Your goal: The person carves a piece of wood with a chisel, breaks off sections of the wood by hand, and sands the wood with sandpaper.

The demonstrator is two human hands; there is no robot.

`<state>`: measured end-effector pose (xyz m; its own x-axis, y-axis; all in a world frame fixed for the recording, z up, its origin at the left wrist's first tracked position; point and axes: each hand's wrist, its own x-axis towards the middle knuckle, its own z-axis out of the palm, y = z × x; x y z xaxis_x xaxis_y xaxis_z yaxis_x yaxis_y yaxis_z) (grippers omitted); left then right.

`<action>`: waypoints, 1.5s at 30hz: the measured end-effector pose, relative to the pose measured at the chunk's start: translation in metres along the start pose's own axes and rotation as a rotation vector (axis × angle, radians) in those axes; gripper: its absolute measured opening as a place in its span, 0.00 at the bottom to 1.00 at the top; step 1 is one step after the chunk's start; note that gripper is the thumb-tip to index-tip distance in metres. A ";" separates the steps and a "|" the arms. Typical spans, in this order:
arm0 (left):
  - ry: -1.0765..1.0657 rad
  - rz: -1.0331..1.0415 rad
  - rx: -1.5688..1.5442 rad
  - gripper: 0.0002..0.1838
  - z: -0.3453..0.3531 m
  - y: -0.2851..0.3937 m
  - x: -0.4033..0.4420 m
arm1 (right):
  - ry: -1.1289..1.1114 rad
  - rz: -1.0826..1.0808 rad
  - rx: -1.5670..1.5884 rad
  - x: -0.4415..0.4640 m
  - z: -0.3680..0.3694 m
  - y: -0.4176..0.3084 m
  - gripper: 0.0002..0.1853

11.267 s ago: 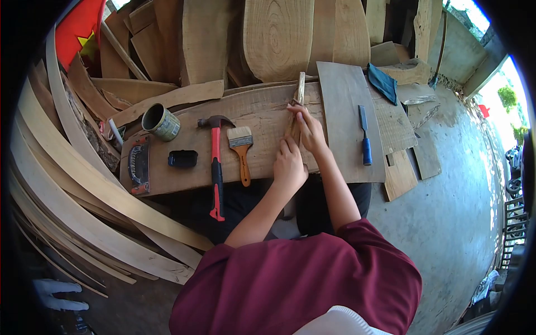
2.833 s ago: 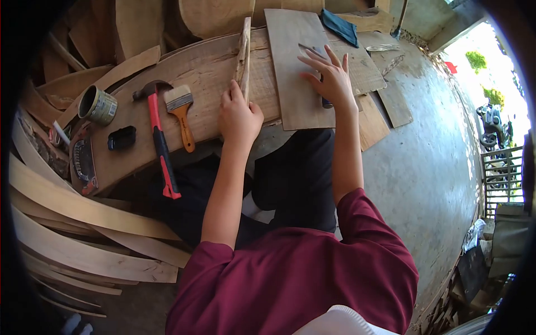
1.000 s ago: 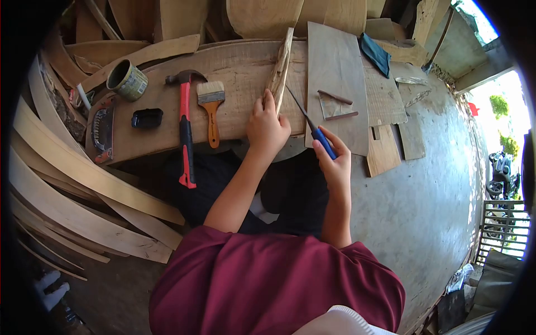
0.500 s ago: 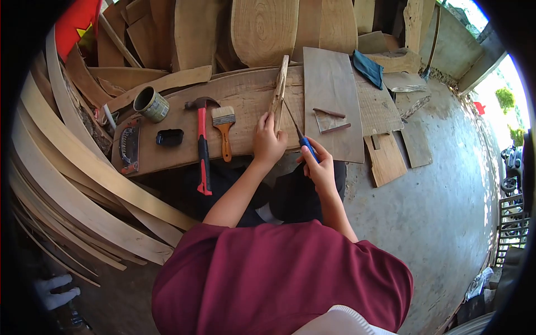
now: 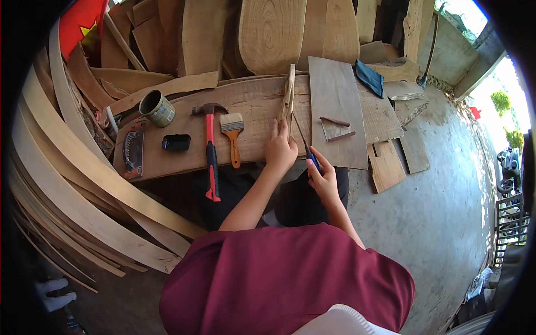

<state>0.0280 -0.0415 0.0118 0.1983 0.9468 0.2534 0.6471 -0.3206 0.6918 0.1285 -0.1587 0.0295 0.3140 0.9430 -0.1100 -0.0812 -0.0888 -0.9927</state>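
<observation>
My left hand (image 5: 281, 152) is closed around the lower part of a narrow, rough-edged strip of wood (image 5: 290, 89), which points away from me over the bench. In my right hand (image 5: 324, 180) is a blue-handled tool (image 5: 302, 134) with a long thin dark metal shaft; whether it is a file or a screwdriver I cannot tell. Its shaft slants up to the left, and the tip meets the strip's right edge just beyond my left fingers. My right fingers cover most of the handle. A paintbrush (image 5: 231, 134) and a red-and-black claw hammer (image 5: 211, 148) lie left of my left hand.
On the wooden bench (image 5: 254, 100) are a metal can (image 5: 157, 108), a black tray (image 5: 176, 142), a hand plane-like tool (image 5: 133, 151), a grey board (image 5: 337, 100) with a clear piece (image 5: 336, 129), and a blue cloth (image 5: 369, 79). Curved wood strips (image 5: 100, 167) crowd the left side.
The whole view has shifted slightly, so the bench sits lower and farther right. The tool has drawn back a little toward me, and more of its blue handle is covered.
</observation>
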 end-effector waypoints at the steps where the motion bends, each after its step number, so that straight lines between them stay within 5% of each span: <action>1: 0.001 0.010 -0.012 0.34 -0.001 0.001 0.000 | 0.005 0.001 -0.005 0.000 0.002 0.000 0.23; 9: 0.043 0.045 -0.017 0.32 0.005 -0.003 -0.001 | 0.141 -0.348 -0.452 0.003 0.009 -0.007 0.20; 17: 0.011 0.036 -0.058 0.31 0.002 -0.003 0.000 | 0.107 -0.227 -0.480 0.018 0.027 -0.025 0.19; 22: 0.050 0.050 0.022 0.30 0.003 0.001 -0.003 | 0.261 -0.471 -0.501 0.007 0.018 -0.025 0.19; 26: 0.038 0.045 0.024 0.30 0.003 0.006 -0.001 | 0.161 -0.231 -0.495 0.002 0.004 -0.040 0.18; 45: 0.022 0.027 -0.033 0.32 0.004 0.006 0.015 | 0.184 -0.333 -0.500 0.023 -0.003 -0.015 0.18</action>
<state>0.0371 -0.0293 0.0171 0.1990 0.9371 0.2867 0.6168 -0.3471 0.7064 0.1401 -0.1369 0.0416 0.4073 0.8794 0.2465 0.4870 0.0193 -0.8732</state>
